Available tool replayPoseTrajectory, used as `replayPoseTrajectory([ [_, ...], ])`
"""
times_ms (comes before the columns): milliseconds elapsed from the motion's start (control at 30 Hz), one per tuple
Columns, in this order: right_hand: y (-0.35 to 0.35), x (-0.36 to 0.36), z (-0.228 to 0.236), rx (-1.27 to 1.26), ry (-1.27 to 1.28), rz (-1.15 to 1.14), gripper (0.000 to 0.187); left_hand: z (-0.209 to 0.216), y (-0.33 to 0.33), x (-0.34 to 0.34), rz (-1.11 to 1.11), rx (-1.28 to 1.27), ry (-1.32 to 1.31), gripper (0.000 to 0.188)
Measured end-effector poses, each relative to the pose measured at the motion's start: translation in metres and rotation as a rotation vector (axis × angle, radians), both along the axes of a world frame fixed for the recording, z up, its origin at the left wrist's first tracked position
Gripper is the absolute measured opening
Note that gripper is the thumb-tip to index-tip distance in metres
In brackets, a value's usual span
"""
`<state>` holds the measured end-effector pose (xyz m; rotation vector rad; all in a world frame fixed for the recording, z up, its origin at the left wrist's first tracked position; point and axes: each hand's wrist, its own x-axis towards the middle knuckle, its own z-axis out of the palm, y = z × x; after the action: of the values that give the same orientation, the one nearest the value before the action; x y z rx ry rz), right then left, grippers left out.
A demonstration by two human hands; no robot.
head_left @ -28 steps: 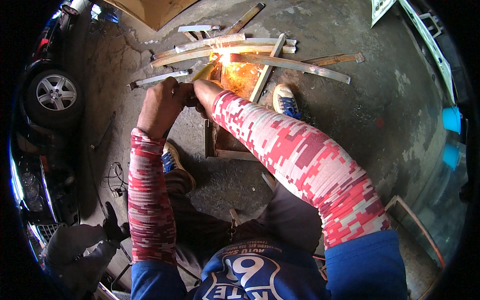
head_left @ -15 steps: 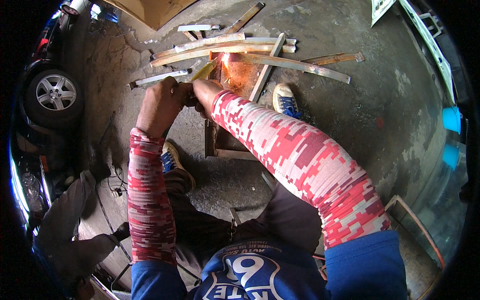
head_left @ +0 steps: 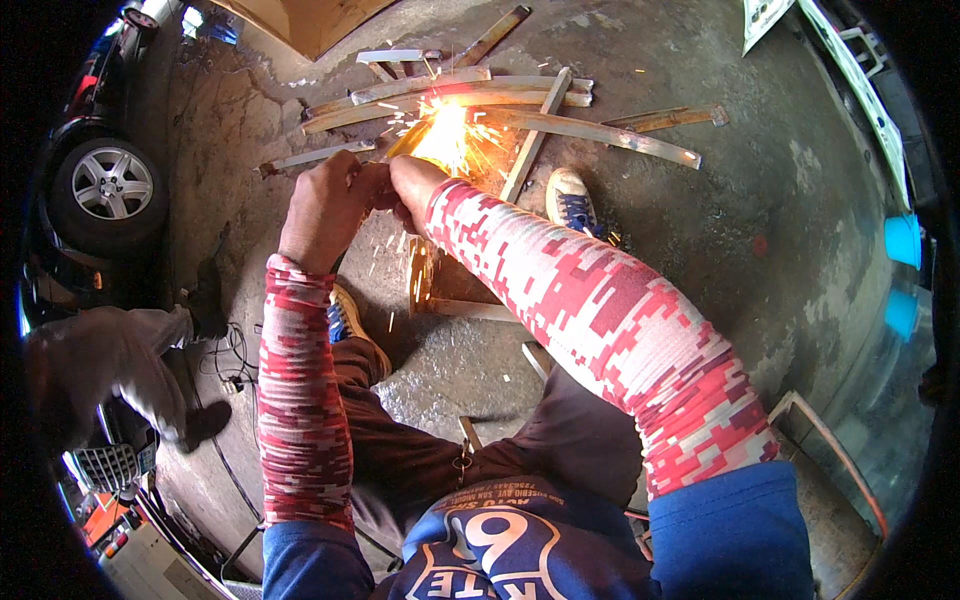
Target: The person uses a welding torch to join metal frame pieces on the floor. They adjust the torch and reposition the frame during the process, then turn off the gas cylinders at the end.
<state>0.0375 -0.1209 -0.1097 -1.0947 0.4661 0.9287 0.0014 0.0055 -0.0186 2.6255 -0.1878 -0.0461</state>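
Note:
Both my hands are closed and pressed together around a yellow welding torch (head_left: pixel 399 147). My right hand (head_left: pixel 417 186) grips it on the right, and my left hand (head_left: pixel 328 205) closes on its rear end, where the fingers are partly hidden. Bright fire and sparks (head_left: pixel 447 135) burst from the torch tip, hiding the exact spot it meets. Below the glare lies a rusty rectangular steel frame (head_left: pixel 473 310), partly covered by my right forearm. Long steel bars (head_left: pixel 600 134) lie across its far end, and one slanted bar (head_left: pixel 537 132) crosses them.
My shoes (head_left: pixel 571 200) stand on either side of the frame. To the left are a car wheel (head_left: pixel 113 185), a person's leg (head_left: pixel 150 370) and cables (head_left: pixel 232 375) on the concrete. Blue buckets (head_left: pixel 902 240) sit at far right, near a metal cylinder (head_left: pixel 830 535).
The small glow at the torch tip has grown into a large flare, with sparks flying toward the frame and floor. My hands barely moved. The person at left has shifted position.

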Motion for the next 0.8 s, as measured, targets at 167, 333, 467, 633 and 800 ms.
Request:
replayPoseTrajectory([
  [167, 0.002, -0.004, 0.019, 0.03, -0.006, -0.108, 0.027, 0.0, 0.001, -0.002, -0.02, 0.001, -0.023, 0.034],
  [333, -0.001, -0.007, 0.027, 0.014, 0.021, -0.103, 0.025, -0.004, 0.005, 0.001, -0.075, 0.027, -0.089, 0.037],
  [467, -0.001, -0.008, 0.026, -0.008, -0.033, -0.062, 0.028, -0.003, 0.006, 0.001, -0.074, 0.052, -0.047, 0.026],
  [633, -0.002, -0.01, 0.021, 0.038, -0.121, -0.078, 0.03, 0.001, 0.005, -0.001, -0.039, -0.004, -0.002, 0.035],
  [800, 0.009, -0.004, 0.009, 0.002, -0.051, -0.181, 0.031, -0.007, 0.005, 0.001, -0.078, 0.103, -0.081, 0.019],
])
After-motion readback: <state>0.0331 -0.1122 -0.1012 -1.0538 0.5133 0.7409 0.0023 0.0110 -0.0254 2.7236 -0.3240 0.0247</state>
